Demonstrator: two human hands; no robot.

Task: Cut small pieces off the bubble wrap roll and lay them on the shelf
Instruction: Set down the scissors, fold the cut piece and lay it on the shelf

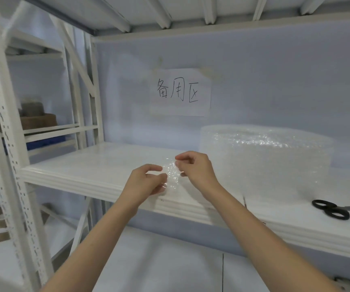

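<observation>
A small clear piece of bubble wrap [171,172] hangs between my two hands just above the white shelf [89,165]. My left hand [146,182] pinches its lower left edge. My right hand [195,167] pinches its upper right edge. The big bubble wrap roll [264,161] stands on the shelf to the right of my hands. Black-handled scissors [332,208] lie on the shelf at the far right, near the front edge.
A paper sign with handwritten characters [179,92] is taped to the back wall. White perforated rack posts [7,154] stand at the left, with cardboard boxes [37,120] on the neighbouring rack. A lower shelf [159,260] lies beneath my forearms.
</observation>
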